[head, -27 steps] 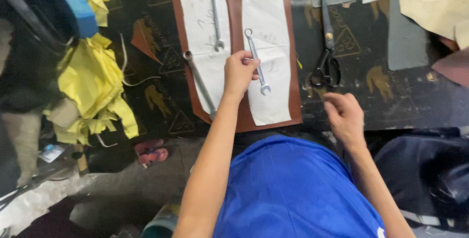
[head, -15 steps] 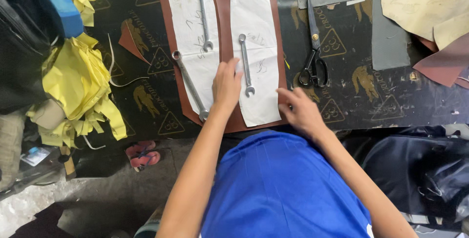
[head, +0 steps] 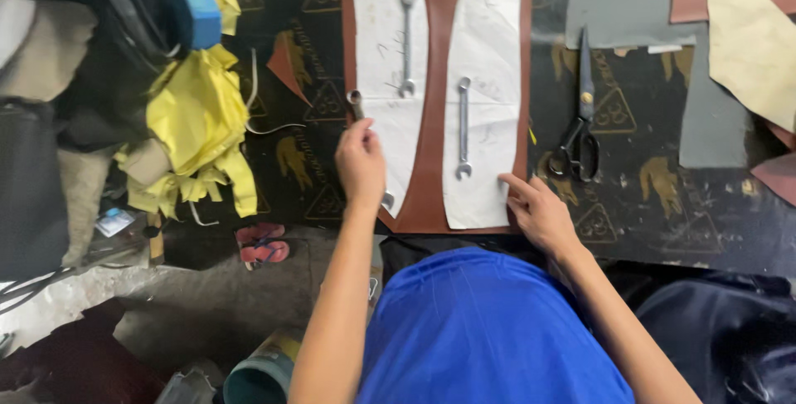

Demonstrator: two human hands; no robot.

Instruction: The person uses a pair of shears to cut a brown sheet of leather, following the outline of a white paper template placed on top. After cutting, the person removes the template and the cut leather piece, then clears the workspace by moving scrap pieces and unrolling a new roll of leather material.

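**Paper patterns weighted on leather sheet; third wrench in hand**

Nearest the camera, the right hand [head: 541, 213] rests on the lower right corner of the right paper pattern [head: 483, 105], fingers loosely spread, forefinger extended flat on the paper. The left hand [head: 360, 163] is closed around a third wrench [head: 356, 107] at the left edge of the left paper pattern [head: 390, 80]; one wrench end protrudes above the fingers and the other shows below the wrist.

Status, as judged: both patterns are laid side by side on the brown leather sheet [head: 437, 80]. Each carries one wrench: a combination wrench [head: 463, 128] on the right, a longer wrench [head: 407, 39] on the left. The held wrench is not yet set down. No cut is visible in the leather.

Further out, black-handled scissors [head: 582, 122] lie idle on the dark mat, well apart from both hands.
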